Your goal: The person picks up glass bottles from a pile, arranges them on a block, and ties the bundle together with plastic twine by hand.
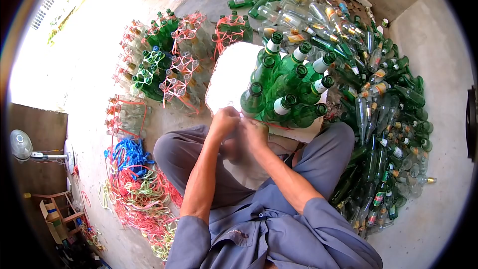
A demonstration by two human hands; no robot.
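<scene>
A tight cluster of several upright green glass bottles (286, 82) stands on a white block (226, 77) in front of me. Some of the necks carry white labels, and all the mouths point up. At the near left corner of the cluster, my left hand (225, 121) is closed in a pinch. Close beside it, my right hand (255, 132) is also closed, just below the nearest bottle. The fingers of both hands meet low against the bottle bases. Whatever thin thing they pinch is mostly hidden.
Bottle bundles tied with pink string (181, 77) stand on the floor at left. A tangle of red and pale string (144, 201) and blue string (130, 157) lies by my left knee. Loose bottles (383, 119) pile up along the right wall. A fan (21, 144) is far left.
</scene>
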